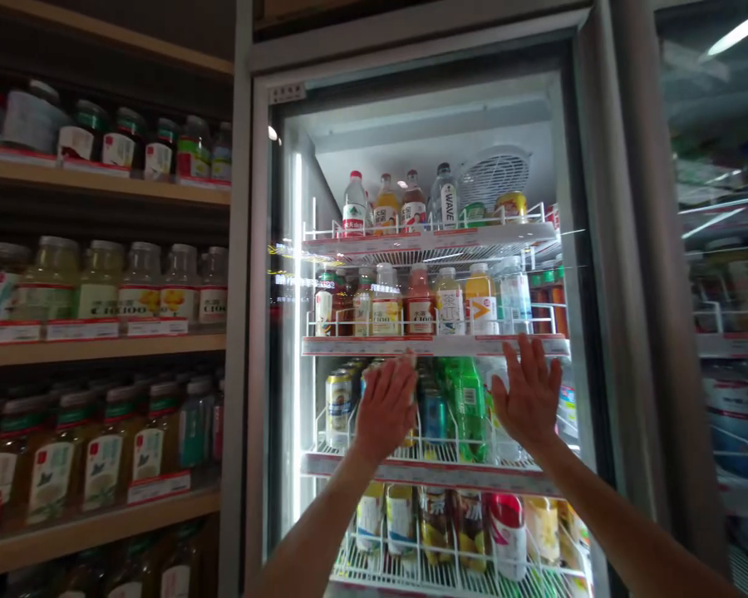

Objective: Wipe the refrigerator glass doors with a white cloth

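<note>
My left hand [386, 411] is raised before the glass door [361, 141] of a lit drinks fridge, its fingers bent over a pale, crumpled cloth-like piece [410, 357]. Only small edges of that piece show past the fingers. To the right, my right hand [527, 399] is open, fingers spread, palm toward the glass; it seems to rest against it. Behind the glass between my hands stand a green bottle [469, 407] and a blue can [435, 415]. A beer-style can [338, 407] is left of my left hand.
Several fridge shelves hold bottles and cans, including an upper shelf [424, 242] and a middle shelf [411, 345]. Wooden shelving [100, 352] with rows of bottles stands at left. A metal door frame [639, 274] separates another fridge at right. Reflections show on the glass.
</note>
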The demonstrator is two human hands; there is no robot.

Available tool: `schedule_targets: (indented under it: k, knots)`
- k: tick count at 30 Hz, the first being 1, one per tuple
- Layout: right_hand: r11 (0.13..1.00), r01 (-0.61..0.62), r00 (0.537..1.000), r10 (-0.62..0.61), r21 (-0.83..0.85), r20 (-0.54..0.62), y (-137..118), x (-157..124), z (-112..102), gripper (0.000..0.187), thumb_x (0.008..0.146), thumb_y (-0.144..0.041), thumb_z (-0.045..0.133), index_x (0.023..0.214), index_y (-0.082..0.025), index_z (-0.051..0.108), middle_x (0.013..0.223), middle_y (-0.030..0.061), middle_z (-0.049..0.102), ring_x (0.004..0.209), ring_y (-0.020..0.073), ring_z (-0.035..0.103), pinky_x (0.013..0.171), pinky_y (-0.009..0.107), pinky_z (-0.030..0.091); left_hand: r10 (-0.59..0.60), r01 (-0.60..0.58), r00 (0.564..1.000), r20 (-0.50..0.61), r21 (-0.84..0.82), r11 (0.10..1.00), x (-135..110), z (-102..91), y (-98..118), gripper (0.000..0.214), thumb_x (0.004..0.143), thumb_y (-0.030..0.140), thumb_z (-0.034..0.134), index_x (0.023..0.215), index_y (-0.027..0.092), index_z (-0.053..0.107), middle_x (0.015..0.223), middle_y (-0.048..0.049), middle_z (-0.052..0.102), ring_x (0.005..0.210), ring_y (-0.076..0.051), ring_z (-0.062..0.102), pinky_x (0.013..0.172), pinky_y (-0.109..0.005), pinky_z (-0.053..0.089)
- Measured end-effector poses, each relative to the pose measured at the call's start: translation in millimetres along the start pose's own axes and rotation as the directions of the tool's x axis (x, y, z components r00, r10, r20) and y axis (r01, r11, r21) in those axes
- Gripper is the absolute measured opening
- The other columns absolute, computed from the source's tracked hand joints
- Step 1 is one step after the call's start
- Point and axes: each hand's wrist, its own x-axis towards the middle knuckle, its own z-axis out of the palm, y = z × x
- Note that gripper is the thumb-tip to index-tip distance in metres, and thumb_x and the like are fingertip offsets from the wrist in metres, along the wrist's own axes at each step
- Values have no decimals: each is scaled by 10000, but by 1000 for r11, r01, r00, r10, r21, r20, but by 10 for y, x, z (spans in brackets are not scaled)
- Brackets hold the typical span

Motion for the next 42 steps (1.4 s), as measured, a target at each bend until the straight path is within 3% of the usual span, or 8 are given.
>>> schedule_targets:
  k: [3,6,12,19,26,33,39,42]
  knots:
    - [1000,4,1000,-4,-13,8,-4,-2,6,605,872,-335,387,1431,-181,217,1472,131,254,1370,272,185,1086,504,144,-221,227,971,-91,66,972,-94,-109,-385,563,862,221,416,1397,120,270,1430,-153,327,1369,-279,185,1083,-478,236]
    - [1000,-2,1000,2,-17,22,-6,-4,2,608,870,-343,392,1430,-181,220,1468,138,260,1372,274,179,1085,508,137,-331,340,935,-129,57,939,-100,-87,-268,587,864,230,414,1409,109,232,1460,-169,251,1375,-297,148,1073,-513,238]
    - [1000,-11,999,11,7,36,-2,4,-23,582,872,-339,382,1416,-171,262,1460,145,278,1371,274,180,1085,507,127,120,-114,990,79,-80,990,-266,66,568,457,863,304,413,1290,144,451,1465,-54,283,1363,-285,200,1121,-465,182]
    - [1000,-14,1000,14,5,20,-4,2,-11,576,871,-342,378,1408,-161,277,1464,147,268,1375,268,168,1089,502,113,-315,320,947,-60,125,939,-616,-263,-409,588,870,211,416,1415,121,217,1474,-157,213,1380,-286,137,1090,-496,221]
    - [999,-20,1000,19,42,9,-10,-2,-14,583,878,-330,388,1427,-197,243,1468,118,272,1364,268,206,1086,499,135,-100,100,995,9,-14,995,-513,-53,105,543,866,234,417,1386,129,298,1393,-138,396,1360,-289,208,1094,-496,212]
    - [999,1,1000,0,35,-14,-14,1,8,612,883,-334,390,1446,-227,174,1483,106,236,1366,278,199,1083,514,140,-457,484,869,-190,137,864,-462,-213,-608,587,868,185,414,1418,145,214,1460,-172,250,1371,-286,178,1062,-505,255]
    - [999,-1,1000,1,49,-1,2,1,-10,593,883,-324,392,1437,-216,211,1475,109,257,1365,272,205,1086,510,137,-19,20,1000,23,-23,1000,-285,-50,142,489,859,214,403,1338,119,377,1392,-107,406,1357,-290,217,1096,-478,222]
    - [999,-5,1000,5,54,-3,5,-3,-9,584,880,-319,398,1430,-214,232,1467,113,275,1363,267,210,1088,509,133,1,0,998,57,-26,1000,-467,-118,21,473,855,214,421,1320,132,402,1368,-112,438,1356,-267,230,1099,-462,226]
